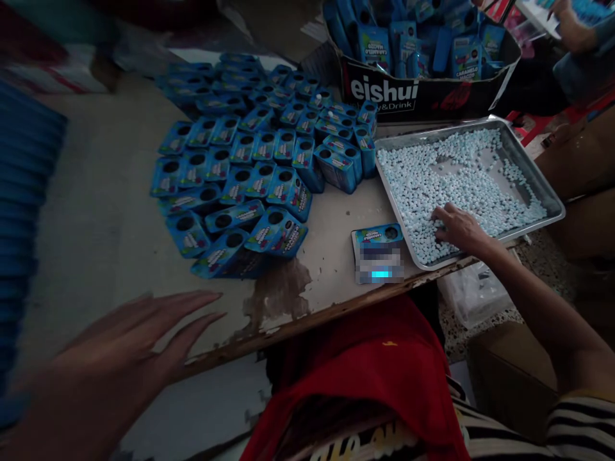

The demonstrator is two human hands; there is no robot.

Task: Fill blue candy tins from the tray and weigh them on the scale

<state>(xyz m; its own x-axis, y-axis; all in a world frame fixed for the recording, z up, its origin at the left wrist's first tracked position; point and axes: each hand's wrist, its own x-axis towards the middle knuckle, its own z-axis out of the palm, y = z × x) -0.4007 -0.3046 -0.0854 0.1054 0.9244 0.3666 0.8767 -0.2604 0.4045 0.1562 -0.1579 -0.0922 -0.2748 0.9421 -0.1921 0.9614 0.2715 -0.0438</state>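
My right hand reaches into a metal tray, its fingers bent down among small pale blue and white candies; what its fingertips hold, if anything, is hidden. Over the table's left front part, my left hand has its fingers stretched out and apart from the thumb, with nothing in it. Just left of the tray, near the front edge, lies one blue pack. Many blue boxes with round dark holes on top stand grouped in the middle of the table.
A black carton filled with blue packs stands behind the tray. Blue stacked pieces line the far left. The table's front edge is worn. At the upper right, another person's arm shows. A plastic bag is below the tray.
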